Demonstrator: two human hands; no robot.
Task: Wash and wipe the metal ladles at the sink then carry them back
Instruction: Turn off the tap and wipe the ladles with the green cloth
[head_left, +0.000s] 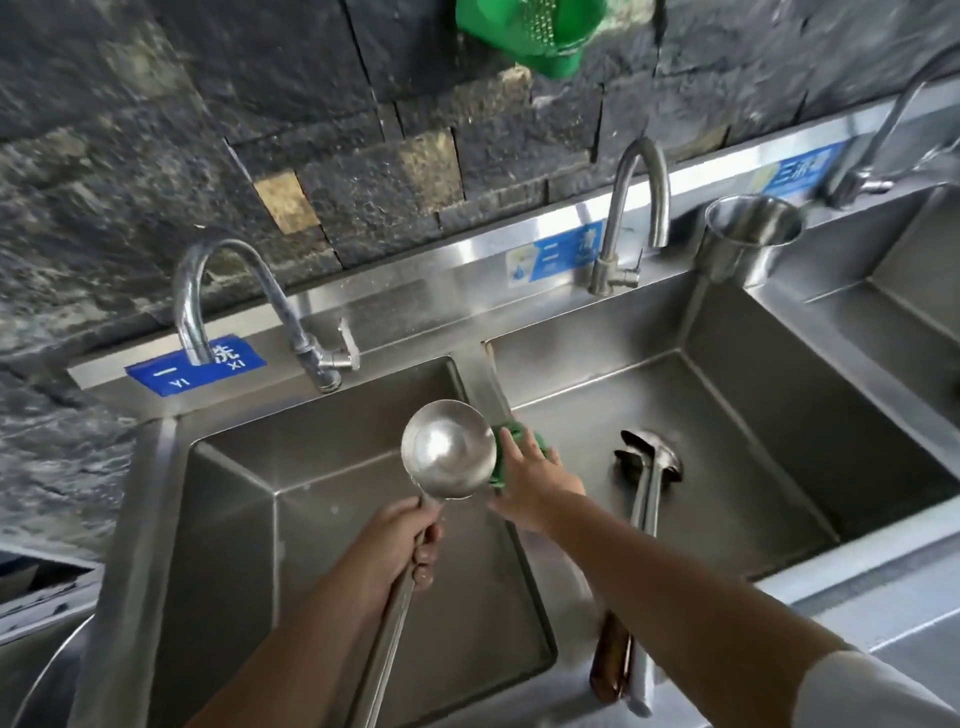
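dark stone tiles (156, 171) back a long steel sink unit (447, 291) with three basins under me. at about ten o'clock a curved tap (208, 291) arches over a blue label (195, 366) on the splashback, above the left basin (322, 467). over that basin my left hand (400, 543) is closed around the long handle of a metal ladle (448, 449), gripping it just below the bowl; the bowl faces up toward me, shiny, near the middle of my view. just to its right, at about one o'clock from the bowl, my right hand (535, 483) presses a green scrub pad (511, 452) on the divider between the left and middle basins, fingers spread over it, the pad touching the bowl's rim. whether i am gripping the pad or only pressing on it, i cannot tell. further right, in the middle basin (727, 467), more ladles (649, 467) lie together with bowls toward twelve o'clock and dark wooden handles (610, 660) resting on the front edge at six. a second tap (636, 208) stands above them, and a steel cup (748, 239) sits at two o'clock on the rim. a green plastic holder (530, 31) hangs on the wall at twelve.
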